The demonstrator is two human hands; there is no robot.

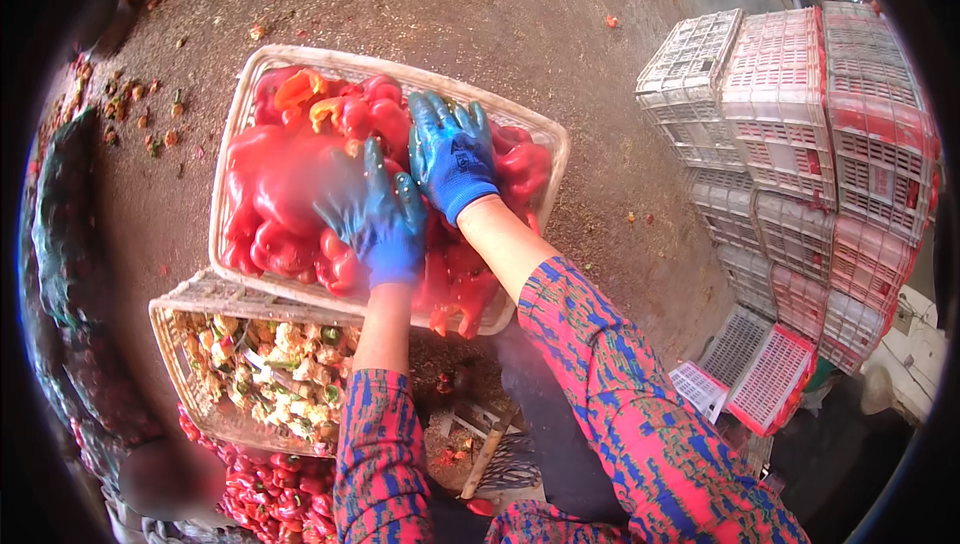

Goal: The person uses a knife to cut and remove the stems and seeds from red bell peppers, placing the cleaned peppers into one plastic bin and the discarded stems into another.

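Observation:
A pale plastic crate [219, 191] in front of me is heaped with shiny red bell peppers [277, 184], some of them orange-tinged. Both my hands wear blue coated work gloves with small pale seeds stuck on them. My left hand [375, 218], blurred a little, rests on the middle of the heap with its fingers spread. Just beyond and to its right, my right hand [450, 154] lies flat, palm down, on the peppers, fingers slightly apart. Neither hand grips a pepper. Peppers directly under the palms are hidden.
A second crate [169, 349] of pepper cores adjoins the first. Below it lies a pile of red peppers [281, 488]. A wooden handle [487, 454] shows near my legs. Stacked plastic crates [780, 109] rise at right; dark net sacks [64, 221] line the left. Cores [142, 120] litter the floor.

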